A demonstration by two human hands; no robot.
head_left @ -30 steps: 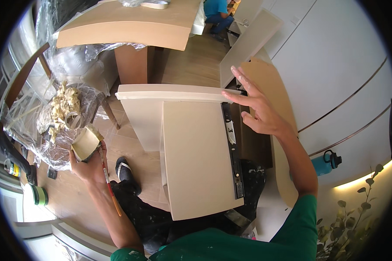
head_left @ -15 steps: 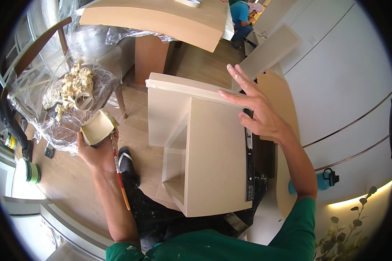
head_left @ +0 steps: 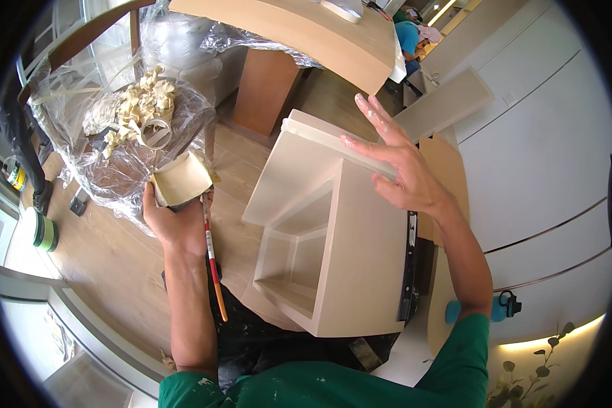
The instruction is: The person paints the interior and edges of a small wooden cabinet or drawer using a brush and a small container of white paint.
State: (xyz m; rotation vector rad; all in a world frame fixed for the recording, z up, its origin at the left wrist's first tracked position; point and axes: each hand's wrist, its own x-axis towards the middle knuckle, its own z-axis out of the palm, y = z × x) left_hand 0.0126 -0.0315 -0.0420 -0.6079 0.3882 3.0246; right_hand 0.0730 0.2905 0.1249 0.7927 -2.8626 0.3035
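Note:
My left hand [head_left: 178,223] is closed around a small cream container, open and curved like a cut-down carton [head_left: 182,179]. The same hand holds a slim paintbrush [head_left: 213,262] with a red, white and orange handle pointing down toward me; its bristles are hidden. In front of me stands a beige drawer [head_left: 367,251] with its opening facing left and a black metal slide [head_left: 407,272] along its right side. My right hand [head_left: 408,166] is open, white smears on its outstretched fingers. It is at the upper edge of the drawer's front panel [head_left: 302,163]; I cannot tell whether it touches.
Plastic film covers a chair [head_left: 68,153] at left, with crumpled masking paper [head_left: 149,102] and a tape roll [head_left: 155,134] on it. A curved table [head_left: 299,30] stands ahead. A blue bottle [head_left: 483,309] is at right, a green-banded tub [head_left: 44,230] at left. Another person [head_left: 408,39] works far off.
The view has turned, so the surroundings shift and the drawer appears more tilted, showing more of its inside. My left hand keeps its hold; my right hand stays by the panel edge.

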